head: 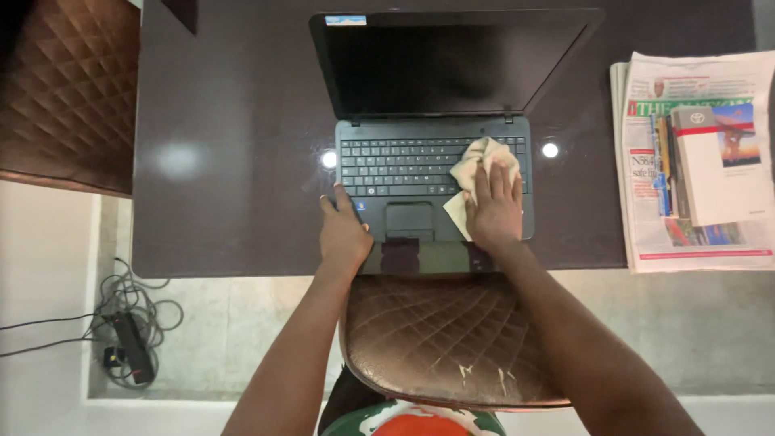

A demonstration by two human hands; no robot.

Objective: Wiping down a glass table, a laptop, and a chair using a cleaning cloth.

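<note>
Head view shows your right hand (494, 208) pressing flat, fingers spread, on the crumpled beige cloth (478, 165) at the open black laptop's (432, 173) right keyboard edge, so wipe lightly while your left hand (343, 234), open, steadies its front-left corner.

Head camera looks straight down, fairly near, onto the laptop (432, 173) and table (234, 161).

Laptop (428, 153), frame centre: matt black plastic; screen faintly glossy. Cloth (478, 171) right of centre: soft, crumpled, pale beige fabric. Table (234, 161): dark, polished, mirrored lamp spots. Chair seat (436, 339), lower centre: brown quilted leather, cracked and scuffed. Newspapers (646, 161), right edge: matt paper; book (714, 169) cover smooth.
</note>
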